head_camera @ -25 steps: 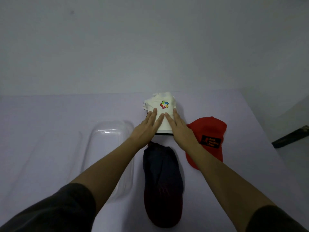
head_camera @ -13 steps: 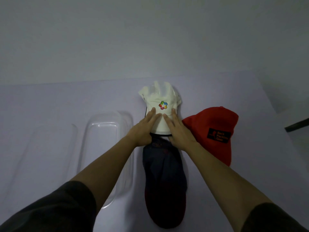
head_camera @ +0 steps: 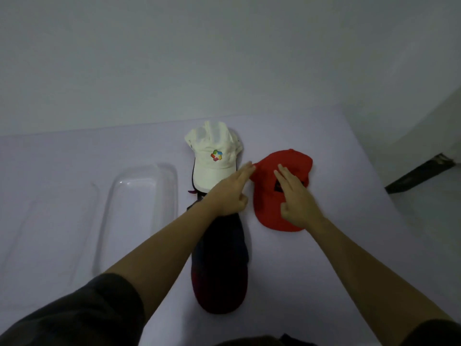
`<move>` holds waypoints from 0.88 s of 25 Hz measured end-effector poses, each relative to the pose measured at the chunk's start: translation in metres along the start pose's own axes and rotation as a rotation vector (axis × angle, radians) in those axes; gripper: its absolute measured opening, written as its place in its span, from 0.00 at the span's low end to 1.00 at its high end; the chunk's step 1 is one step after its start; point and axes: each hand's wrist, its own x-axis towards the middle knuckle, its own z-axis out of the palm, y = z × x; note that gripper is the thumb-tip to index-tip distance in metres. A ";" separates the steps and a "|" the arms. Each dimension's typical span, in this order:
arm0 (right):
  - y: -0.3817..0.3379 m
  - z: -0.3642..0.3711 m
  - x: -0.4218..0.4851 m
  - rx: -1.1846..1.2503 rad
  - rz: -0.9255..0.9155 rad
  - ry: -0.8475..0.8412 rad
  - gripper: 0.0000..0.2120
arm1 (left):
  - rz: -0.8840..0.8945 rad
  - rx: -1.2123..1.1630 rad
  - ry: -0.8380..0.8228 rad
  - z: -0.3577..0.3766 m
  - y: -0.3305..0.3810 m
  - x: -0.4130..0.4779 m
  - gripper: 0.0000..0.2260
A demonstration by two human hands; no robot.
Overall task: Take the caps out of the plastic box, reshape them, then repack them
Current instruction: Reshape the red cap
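Three caps lie on the pale table. A white cap (head_camera: 212, 158) with a colourful logo sits at the back, free of both hands. To its right lies a red cap (head_camera: 269, 211). My right hand (head_camera: 296, 198) rests on top of the red cap with fingers stretched forward, covering its dark patch. My left hand (head_camera: 229, 193) reaches over to the red cap's left edge, fingertips touching it. A dark navy cap (head_camera: 219, 265) lies nearest me, partly under my left forearm. The clear plastic box (head_camera: 139, 211) stands to the left with nothing in it.
A clear lid (head_camera: 52, 236) lies flat left of the box. The table's right edge drops off near a dark object (head_camera: 419, 176) on the floor. A plain wall rises behind the table.
Both hands left the white cap and moved right onto the red cap. The white cap now lies free with its crown rounded.
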 end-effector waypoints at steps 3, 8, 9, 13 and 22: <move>0.028 0.004 -0.043 0.026 0.125 -0.019 0.44 | 0.020 0.028 -0.126 0.052 0.023 0.001 0.36; 0.056 0.020 -0.075 0.067 0.283 -0.238 0.50 | -0.193 0.098 -0.306 0.116 0.040 0.002 0.40; 0.060 0.025 -0.075 0.089 0.285 -0.267 0.51 | -0.220 0.111 -0.319 0.122 0.042 0.003 0.40; 0.061 0.038 -0.068 0.092 0.305 -0.199 0.42 | -0.277 0.137 -0.259 0.129 0.049 0.005 0.39; 0.044 0.044 -0.064 0.078 0.340 -0.009 0.34 | -0.481 0.214 0.033 0.133 0.066 0.021 0.29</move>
